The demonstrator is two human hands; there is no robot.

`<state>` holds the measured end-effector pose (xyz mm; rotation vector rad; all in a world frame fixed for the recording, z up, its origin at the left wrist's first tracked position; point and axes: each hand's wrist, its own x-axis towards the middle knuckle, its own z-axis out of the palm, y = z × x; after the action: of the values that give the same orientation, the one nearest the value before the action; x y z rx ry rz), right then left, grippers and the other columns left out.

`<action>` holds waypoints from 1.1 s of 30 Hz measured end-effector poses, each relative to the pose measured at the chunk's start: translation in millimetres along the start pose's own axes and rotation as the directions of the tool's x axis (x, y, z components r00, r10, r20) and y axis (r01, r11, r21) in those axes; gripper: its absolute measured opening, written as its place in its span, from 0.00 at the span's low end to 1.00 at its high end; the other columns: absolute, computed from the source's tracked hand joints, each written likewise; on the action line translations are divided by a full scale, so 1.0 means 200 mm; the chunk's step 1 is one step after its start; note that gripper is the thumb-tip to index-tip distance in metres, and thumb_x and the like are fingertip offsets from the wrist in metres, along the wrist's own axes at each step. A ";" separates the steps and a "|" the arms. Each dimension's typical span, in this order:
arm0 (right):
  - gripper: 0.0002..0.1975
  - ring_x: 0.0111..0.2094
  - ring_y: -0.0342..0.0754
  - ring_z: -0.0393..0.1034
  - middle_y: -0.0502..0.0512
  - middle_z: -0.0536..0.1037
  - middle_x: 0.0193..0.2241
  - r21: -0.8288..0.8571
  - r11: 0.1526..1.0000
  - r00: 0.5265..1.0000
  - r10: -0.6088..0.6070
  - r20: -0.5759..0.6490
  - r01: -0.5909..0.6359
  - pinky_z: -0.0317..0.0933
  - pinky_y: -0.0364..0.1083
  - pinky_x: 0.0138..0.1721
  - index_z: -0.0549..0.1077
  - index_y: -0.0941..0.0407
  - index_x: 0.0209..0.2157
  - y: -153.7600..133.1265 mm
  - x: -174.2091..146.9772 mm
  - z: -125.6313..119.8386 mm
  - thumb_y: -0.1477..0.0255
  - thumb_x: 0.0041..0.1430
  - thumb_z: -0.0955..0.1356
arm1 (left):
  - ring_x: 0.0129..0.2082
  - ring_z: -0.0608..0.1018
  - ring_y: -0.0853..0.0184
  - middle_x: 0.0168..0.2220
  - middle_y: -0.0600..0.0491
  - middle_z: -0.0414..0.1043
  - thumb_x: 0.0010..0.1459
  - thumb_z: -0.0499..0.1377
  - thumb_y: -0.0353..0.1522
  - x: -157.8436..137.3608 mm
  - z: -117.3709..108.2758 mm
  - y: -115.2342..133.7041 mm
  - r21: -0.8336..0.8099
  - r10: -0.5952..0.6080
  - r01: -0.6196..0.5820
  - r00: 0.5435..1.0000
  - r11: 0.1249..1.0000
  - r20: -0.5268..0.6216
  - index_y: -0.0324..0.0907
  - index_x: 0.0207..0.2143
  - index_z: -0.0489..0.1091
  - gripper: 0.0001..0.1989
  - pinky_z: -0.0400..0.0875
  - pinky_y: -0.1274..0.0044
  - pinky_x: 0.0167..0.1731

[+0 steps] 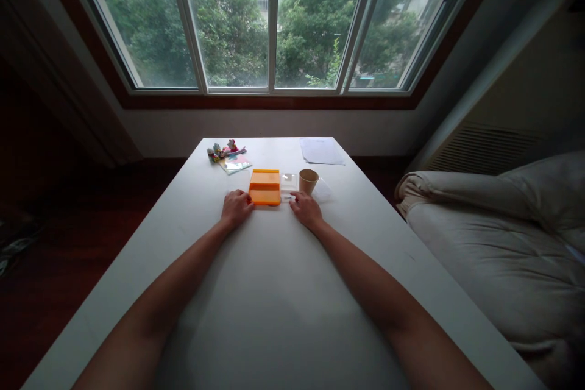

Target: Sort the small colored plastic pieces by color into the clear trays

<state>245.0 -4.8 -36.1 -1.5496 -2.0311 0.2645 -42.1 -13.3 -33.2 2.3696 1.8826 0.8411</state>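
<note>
An orange plastic case, folded open with a raised ridge across its middle, lies on the white table. My left hand is closed at its near left corner, with the fingertips against the edge. To the right of the case sits a small clear plastic box, its contents too small to make out. My right hand is at the near edge of this box, thumb and index finger close together; what they hold, if anything, cannot be told. Just behind that hand stands a brown paper cup, upright.
Small colourful figurines and a printed card or packet lie at the back left of the table. White paper sheets are at the back right. A clear plastic sheet or bag lies beside the cup. A padded sofa stands to the right.
</note>
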 end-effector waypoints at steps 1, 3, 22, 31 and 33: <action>0.18 0.43 0.48 0.71 0.56 0.76 0.48 -0.006 1.000 1.000 -0.003 0.001 0.003 0.62 0.44 0.47 0.72 0.52 0.55 0.00 0.00 0.00 0.67 0.65 0.66 | 0.44 0.73 0.58 0.41 0.48 0.73 0.57 0.59 0.38 0.00 0.00 0.00 0.001 0.001 -0.001 1.000 1.000 -0.004 0.45 0.35 0.77 0.09 0.64 0.65 0.50; 0.18 0.43 0.48 0.71 0.57 0.75 0.48 -0.016 1.000 1.000 -0.013 0.000 0.013 0.62 0.45 0.47 0.72 0.52 0.55 0.00 0.00 0.00 0.67 0.65 0.66 | 0.43 0.73 0.57 0.40 0.48 0.73 0.56 0.59 0.38 -0.01 0.00 0.00 -0.001 0.004 -0.004 1.000 1.000 -0.011 0.45 0.35 0.76 0.09 0.64 0.65 0.50; 0.21 0.52 0.53 0.65 0.60 0.72 0.49 -0.103 0.992 0.998 -0.065 0.014 0.066 0.59 0.48 0.54 0.69 0.53 0.58 -0.01 0.01 0.03 0.66 0.64 0.67 | 0.44 0.72 0.56 0.40 0.47 0.73 0.57 0.58 0.37 -0.02 0.00 -0.02 -0.012 0.037 -0.037 0.998 0.999 -0.048 0.45 0.37 0.77 0.09 0.61 0.61 0.53; 0.17 0.43 0.49 0.69 0.56 0.76 0.43 -0.001 0.996 0.993 -0.088 -0.078 0.088 0.61 0.45 0.46 0.72 0.53 0.53 -0.01 -0.01 0.03 0.68 0.63 0.66 | 0.44 0.72 0.57 0.41 0.47 0.73 0.59 0.57 0.38 -0.02 0.00 -0.04 -0.010 0.050 -0.050 0.998 0.999 -0.039 0.46 0.38 0.78 0.11 0.61 0.62 0.54; 0.13 0.36 0.47 0.69 0.55 0.77 0.39 0.027 0.999 0.985 -0.032 -0.168 0.037 0.61 0.45 0.41 0.74 0.54 0.47 0.00 0.00 0.00 0.69 0.64 0.63 | 0.44 0.72 0.57 0.42 0.47 0.73 0.60 0.57 0.38 -0.02 0.00 -0.04 -0.008 0.055 -0.056 0.998 0.998 -0.036 0.46 0.38 0.78 0.11 0.61 0.62 0.54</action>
<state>243.9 -5.2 -36.5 -1.4655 -1.9128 0.1447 -50.6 -14.5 -36.5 2.4285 1.8294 0.8993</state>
